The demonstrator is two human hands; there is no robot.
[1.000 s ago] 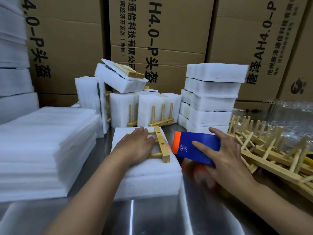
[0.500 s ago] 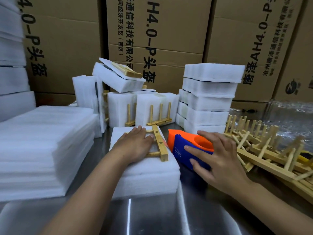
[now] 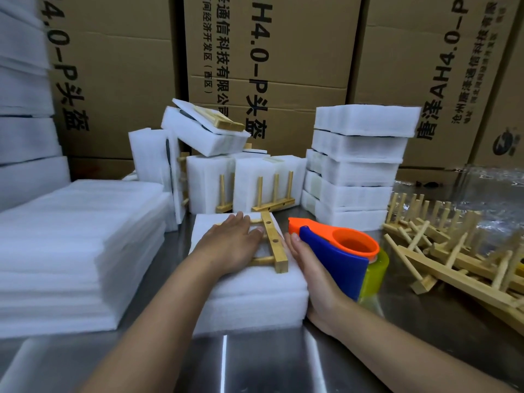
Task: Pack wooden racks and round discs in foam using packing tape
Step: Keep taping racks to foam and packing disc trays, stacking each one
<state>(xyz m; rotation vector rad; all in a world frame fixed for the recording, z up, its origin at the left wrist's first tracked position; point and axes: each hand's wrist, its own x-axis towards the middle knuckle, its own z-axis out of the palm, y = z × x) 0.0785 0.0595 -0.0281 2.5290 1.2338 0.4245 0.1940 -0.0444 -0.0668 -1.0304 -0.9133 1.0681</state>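
At the centre of the steel table [image 3: 255,361], a white foam block [image 3: 249,296] lies flat with a wooden rack [image 3: 273,242] resting on top of it. The rack's long bar runs near to far along the right edge of the block's top face, and its pegs point left across the foam.

The left hand [image 3: 229,248] lies on those pegs, fingers straight and spread flat, pressing the rack down. It reaches in from the near left, and its fingertips stop just short of the long bar.

The right hand [image 3: 314,276] is just right of the bar, touching the block's right edge. It is wrapped around a blue and orange dispenser [image 3: 334,256], with the thumb along the near-left side. A yellowish tape roll [image 3: 374,270] shows at the dispenser's right end. The orange nose points far and left, towards the far end of the bar.

The right hand is therefore the closer one for taping. The strip will probably need to cross the bar from right to left, at right angles to the bar's length, while the left hand keeps the rack in place.

Foam sheets [image 3: 71,251] are stacked on the left. Packed blocks [image 3: 360,165] stand at the far side, loose racks [image 3: 453,251] are piled on the right, and boxes [image 3: 269,52] stand behind.
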